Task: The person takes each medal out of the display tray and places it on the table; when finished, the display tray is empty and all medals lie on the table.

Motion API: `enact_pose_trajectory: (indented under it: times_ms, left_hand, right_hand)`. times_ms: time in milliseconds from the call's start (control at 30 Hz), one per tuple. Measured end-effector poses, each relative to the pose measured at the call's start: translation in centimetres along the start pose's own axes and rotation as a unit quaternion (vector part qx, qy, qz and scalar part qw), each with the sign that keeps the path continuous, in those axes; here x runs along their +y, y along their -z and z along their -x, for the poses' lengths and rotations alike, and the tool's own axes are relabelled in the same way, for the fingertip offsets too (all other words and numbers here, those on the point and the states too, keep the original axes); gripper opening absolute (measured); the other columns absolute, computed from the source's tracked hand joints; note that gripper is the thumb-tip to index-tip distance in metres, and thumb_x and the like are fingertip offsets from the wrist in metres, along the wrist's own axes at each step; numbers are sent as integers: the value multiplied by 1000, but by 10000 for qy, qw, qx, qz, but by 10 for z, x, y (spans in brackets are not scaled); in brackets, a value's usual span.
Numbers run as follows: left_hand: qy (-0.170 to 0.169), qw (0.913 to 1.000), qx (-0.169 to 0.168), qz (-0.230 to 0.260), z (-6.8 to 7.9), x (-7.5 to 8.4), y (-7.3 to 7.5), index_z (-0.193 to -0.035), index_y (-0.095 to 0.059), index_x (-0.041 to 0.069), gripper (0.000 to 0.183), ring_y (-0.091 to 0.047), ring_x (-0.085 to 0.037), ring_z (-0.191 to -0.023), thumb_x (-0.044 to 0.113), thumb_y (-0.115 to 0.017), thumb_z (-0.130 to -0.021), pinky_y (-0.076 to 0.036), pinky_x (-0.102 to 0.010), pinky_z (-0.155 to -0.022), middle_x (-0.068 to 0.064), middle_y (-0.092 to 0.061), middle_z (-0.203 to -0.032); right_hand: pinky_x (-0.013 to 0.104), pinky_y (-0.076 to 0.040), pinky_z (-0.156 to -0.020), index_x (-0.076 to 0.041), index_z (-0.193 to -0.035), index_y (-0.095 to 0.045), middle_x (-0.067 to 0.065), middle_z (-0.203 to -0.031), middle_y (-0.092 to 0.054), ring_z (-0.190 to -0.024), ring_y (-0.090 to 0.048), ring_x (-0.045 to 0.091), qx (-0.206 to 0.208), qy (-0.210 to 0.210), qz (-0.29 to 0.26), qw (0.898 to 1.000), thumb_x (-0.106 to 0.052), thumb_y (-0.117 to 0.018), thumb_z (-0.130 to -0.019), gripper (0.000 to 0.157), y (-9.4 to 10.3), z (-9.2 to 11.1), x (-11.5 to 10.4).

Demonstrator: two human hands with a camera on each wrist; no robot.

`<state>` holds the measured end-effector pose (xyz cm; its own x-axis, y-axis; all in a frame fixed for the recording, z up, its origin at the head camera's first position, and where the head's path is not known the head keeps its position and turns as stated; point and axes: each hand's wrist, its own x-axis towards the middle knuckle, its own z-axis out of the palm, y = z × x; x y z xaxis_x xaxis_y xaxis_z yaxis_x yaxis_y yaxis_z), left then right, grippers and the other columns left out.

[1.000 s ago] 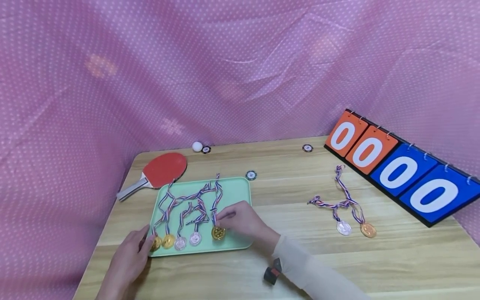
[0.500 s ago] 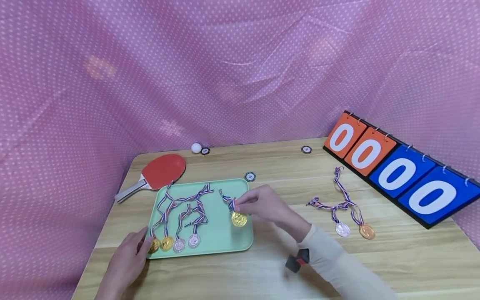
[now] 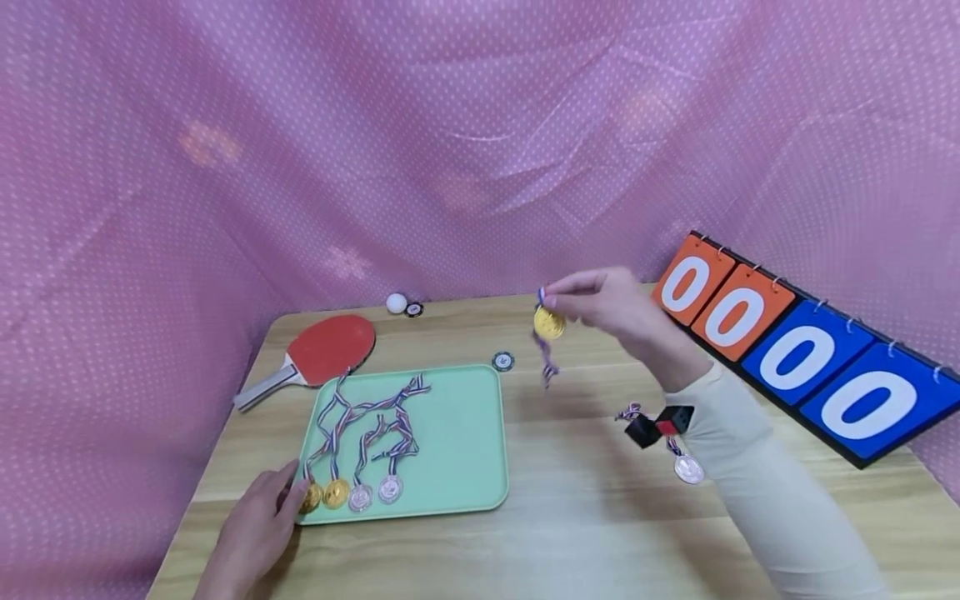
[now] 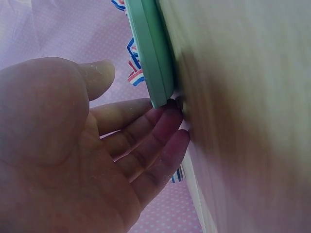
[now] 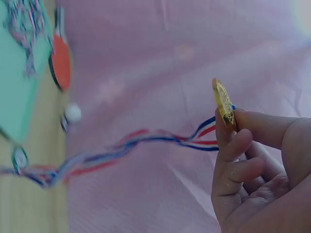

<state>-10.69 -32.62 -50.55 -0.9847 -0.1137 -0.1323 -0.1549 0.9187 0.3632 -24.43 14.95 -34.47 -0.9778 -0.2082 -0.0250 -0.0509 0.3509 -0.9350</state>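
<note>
My right hand pinches a gold medal between thumb and fingertips, raised over the table right of the tray. Its red, white and blue striped ribbon trails loose. My left hand is at the near left corner of the mint-green tray. In the left wrist view its fairly straight fingertips touch the tray's edge, with the thumb apart. On the tray lie two gold medals and two silver medals, ribbons spread behind them. The leftmost gold one is partly behind my left thumb.
A silver medal lies at right; my right forearm hides the bronze one beside it. A flip scoreboard showing zeros stands behind. A red table tennis bat, a white ball and poker chips are on the table.
My right hand has lifted the gold medal off the tray and carried it right and away from me, its ribbon swinging down. The left hand has stayed at the tray corner.
</note>
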Motion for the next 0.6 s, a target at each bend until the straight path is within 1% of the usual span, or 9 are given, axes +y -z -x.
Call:
enact_pose_trajectory:
  times_ms: [100, 133, 200, 267, 333, 433, 500, 533, 600]
  left_hand:
    - [79, 10000, -47, -10, 0, 1, 0, -148, -38, -1, 66, -54, -23, -98, 49, -35, -104, -49, -47, -85, -14, -57, -119]
    - [108, 9999, -81, 5, 0, 1, -1, -148, -38, -1, 67, -54, -23, -98, 49, -35, -104, -49, -47, -85, -15, -57, -120]
    - [104, 9999, -66, -6, 0, 1, -3, -147, -38, -1, 65, -54, -23, -98, 48, -36, -104, -49, -47, -86, -15, -57, -120]
    - [48, 10000, -34, 2, 0, 1, -4, -147, -39, -1, 64, -54, -24, -98, 46, -37, -104, -49, -48, -86, -15, -58, -120]
    - [-32, 10000, 3, 3, 0, 0, -4, -147, -39, -1, 63, -55, -25, -99, 45, -38, -104, -49, -49, -87, -16, -58, -119]
    - [-113, 9999, 84, -13, 0, 0, -3, -146, -39, -2, 63, -56, -26, -99, 45, -38, -104, -49, -51, -87, -17, -58, -120]
    - [-175, 9997, 171, -15, -1, 0, -2, -146, -40, -2, 62, -57, -27, -99, 44, -38, -104, -49, -52, -87, -18, -58, -119]
    - [-187, 9996, 210, -12, -2, 0, -2, -146, -40, -2, 62, -57, -27, -99, 44, -39, -104, -48, -53, -87, -18, -58, -119]
    - [-213, 9994, 258, -17, -2, -1, -2, -145, -41, -2, 62, -57, -28, -100, 43, -39, -104, -48, -53, -87, -18, -58, -118]
  right_hand:
    - [23, -47, -63, -16, -107, -76, -9, -92, -72, -80, -58, 11, 480, 63, 271, 9985, -35, -77, -84, 29, 18, -5, 2]
    - [23, -47, -63, -18, -106, -76, -9, -93, -72, -82, -58, 13, 590, 9, 390, 9975, -37, -76, -84, 30, 22, -5, 5]
    - [24, -50, -67, -19, -107, -76, -8, -98, -73, -87, -61, 15, 659, -129, 575, 9961, -40, -75, -85, 30, 28, -4, 14]
    - [26, -51, -73, -19, -108, -75, -4, -103, -73, -91, -62, 17, 627, -285, 713, 9951, -41, -74, -86, 32, 31, -2, 29]
    - [31, -51, -83, -18, -110, -75, -1, -112, -72, -101, -62, 19, 505, -515, 815, 9941, -41, -73, -87, 33, 31, 2, 47]
    - [41, -49, -93, -15, -112, -74, 6, -121, -70, -110, -61, 23, 323, -758, 892, 9926, -38, -73, -87, 34, 26, 9, 78]
    - [47, -48, -100, -14, -111, -73, 8, -123, -69, -114, -60, 25, 201, -911, 926, 9913, -35, -73, -87, 32, 22, 16, 95]
    - [46, -48, -100, -13, -110, -73, 9, -122, -69, -114, -61, 25, 155, -930, 950, 9910, -33, -73, -87, 31, 19, 19, 102]
    - [42, -53, -90, -13, -108, -75, 9, -117, -71, -103, -64, 23, 96, -1005, 1076, 9891, -31, -73, -87, 27, 16, 26, 116]
